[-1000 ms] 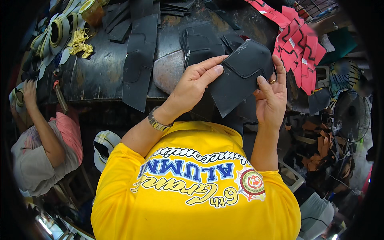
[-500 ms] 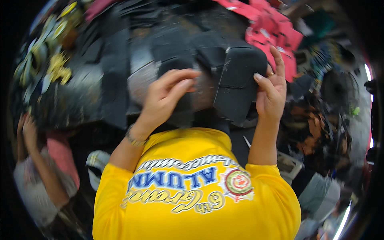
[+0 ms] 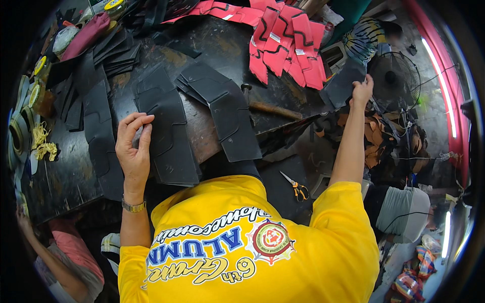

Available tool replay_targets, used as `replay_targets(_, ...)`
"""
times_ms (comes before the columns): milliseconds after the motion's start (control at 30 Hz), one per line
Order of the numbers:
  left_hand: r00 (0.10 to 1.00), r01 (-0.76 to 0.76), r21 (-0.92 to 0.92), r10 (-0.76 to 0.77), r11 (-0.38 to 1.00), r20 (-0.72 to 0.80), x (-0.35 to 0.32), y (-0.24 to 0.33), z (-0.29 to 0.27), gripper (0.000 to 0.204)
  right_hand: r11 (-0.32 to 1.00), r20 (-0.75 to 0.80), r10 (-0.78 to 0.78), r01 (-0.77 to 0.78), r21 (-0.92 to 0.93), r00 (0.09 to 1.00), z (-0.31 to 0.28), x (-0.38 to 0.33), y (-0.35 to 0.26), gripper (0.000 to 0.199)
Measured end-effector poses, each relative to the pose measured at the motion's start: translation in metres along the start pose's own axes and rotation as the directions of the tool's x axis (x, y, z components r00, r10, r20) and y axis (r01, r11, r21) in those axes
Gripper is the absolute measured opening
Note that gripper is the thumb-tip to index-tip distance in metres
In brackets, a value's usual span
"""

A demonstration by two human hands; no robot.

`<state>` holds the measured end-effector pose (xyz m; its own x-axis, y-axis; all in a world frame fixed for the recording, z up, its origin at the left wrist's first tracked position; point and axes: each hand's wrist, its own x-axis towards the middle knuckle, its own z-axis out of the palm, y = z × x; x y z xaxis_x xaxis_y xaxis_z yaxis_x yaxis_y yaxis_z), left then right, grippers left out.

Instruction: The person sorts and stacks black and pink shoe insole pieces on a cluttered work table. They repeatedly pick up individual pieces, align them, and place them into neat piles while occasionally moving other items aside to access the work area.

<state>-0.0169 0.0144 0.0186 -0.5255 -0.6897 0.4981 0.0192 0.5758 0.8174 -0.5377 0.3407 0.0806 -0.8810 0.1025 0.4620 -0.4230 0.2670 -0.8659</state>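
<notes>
My right hand is stretched far out past the table's right side. Its fingers are closed on the edge of a flat black leather-like piece, which hangs near a fan. Over the table's near edge my left hand is held in a pinch; whether anything is between the fingertips I cannot make out. Beside and partly under it lies a stack of cut black pieces with a curved seam. Another black stack lies to its right, and a long black stack to its left.
Pink cut pieces lie at the back of the dark table. A hammer rests near the right edge. Orange-handled scissors lie below. A fan stands right. Another person's arm is at lower left.
My right hand has swung out to the right and now holds a black piece beyond the table. The black piece it was touching lies on the table. My view has turned.
</notes>
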Motion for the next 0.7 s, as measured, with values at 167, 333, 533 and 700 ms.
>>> replay_targets(167, 0.998, 0.063, 0.008, -0.063, 0.998, -0.014, -0.004, -0.011, 0.0, 0.015, 0.615, 0.078, 0.218, -0.075, -0.785, 0.973, -0.006, 0.008, 0.001, 0.063)
replay_targets(333, 0.994, 0.108, -0.05, -0.109, 0.993, -0.027, -0.006, -0.018, -0.003, 0.014, 0.15, 0.053, -0.054, 0.06, -0.987, 0.997, 0.017, -0.038, -0.033, 0.059)
replay_targets(533, 0.993, 0.106, -0.102, -0.111, 0.989, -0.047, -0.006, -0.017, 0.0, 0.014, 0.882, 0.575, -0.206, 0.405, -0.241, 0.792, 0.092, -0.095, -0.048, 0.054)
replay_targets(700, 0.995, 0.074, -0.133, -0.081, 0.988, -0.051, -0.005, -0.017, -0.002, 0.013, 0.729, 0.756, -0.17, 0.597, -0.335, 0.632, 0.179, -0.158, -0.062, 0.064)
